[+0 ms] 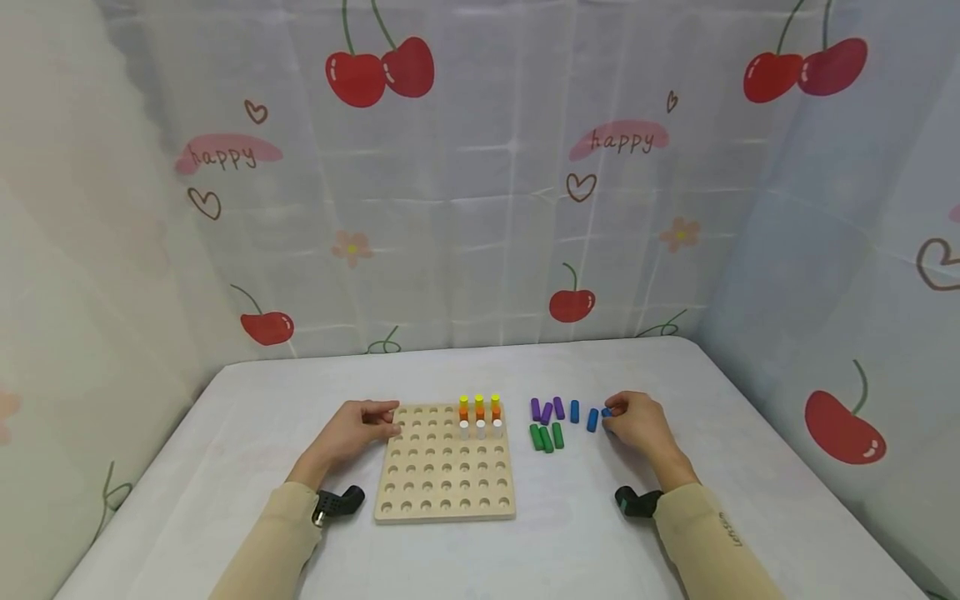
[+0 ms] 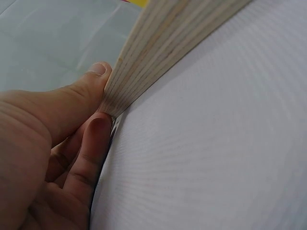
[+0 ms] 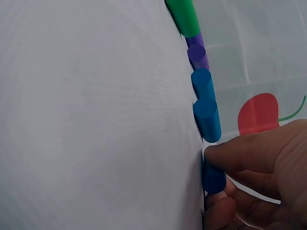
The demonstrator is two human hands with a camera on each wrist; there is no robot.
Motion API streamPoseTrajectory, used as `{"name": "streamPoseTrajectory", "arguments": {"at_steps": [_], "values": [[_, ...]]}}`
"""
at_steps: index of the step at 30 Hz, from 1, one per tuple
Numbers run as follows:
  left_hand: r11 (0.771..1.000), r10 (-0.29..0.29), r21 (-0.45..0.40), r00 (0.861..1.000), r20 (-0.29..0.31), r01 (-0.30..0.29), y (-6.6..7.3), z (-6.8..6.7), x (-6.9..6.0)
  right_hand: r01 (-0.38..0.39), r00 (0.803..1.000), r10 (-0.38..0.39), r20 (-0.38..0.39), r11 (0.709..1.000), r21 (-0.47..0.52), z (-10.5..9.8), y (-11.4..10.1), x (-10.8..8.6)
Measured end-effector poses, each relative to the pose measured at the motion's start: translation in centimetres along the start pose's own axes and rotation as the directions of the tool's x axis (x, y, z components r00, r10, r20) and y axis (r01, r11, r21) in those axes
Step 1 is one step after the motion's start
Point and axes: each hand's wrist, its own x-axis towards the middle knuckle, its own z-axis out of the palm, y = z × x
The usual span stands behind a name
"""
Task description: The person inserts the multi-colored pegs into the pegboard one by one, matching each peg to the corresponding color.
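Observation:
A wooden pegboard with rows of round holes lies on the table. Thumb and fingers of my left hand grip its far left corner; in the left wrist view they press against the board's layered edge. My right hand pinches a blue peg lying on the table, right of the board. Two more blue pegs lie just left of that hand. Standing in the board's far right part are three yellow pegs, three orange pegs and three white pegs.
Three purple pegs and three green pegs lie loose between the board and the blue pegs. A white cloth covers the table. Behind it hangs a curtain printed with cherries; further cloth hangs at both sides.

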Motion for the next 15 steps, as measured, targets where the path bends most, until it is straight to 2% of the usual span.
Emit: {"name": "streamPoseTrajectory", "arguments": {"at_steps": [8,15], "values": [[1.0,0.002,-0.009,1.0,0.003,-0.002,-0.1,0.0,0.0,-0.002,1.0,0.002,-0.01,1.0,0.008,-0.1,-0.2,0.0],[1.0,0.008,0.004,1.0,-0.001,-0.008,-0.1,0.0,0.1,-0.01,1.0,0.01,0.004,0.999,0.035,-0.4,-1.8,-0.4]]}}
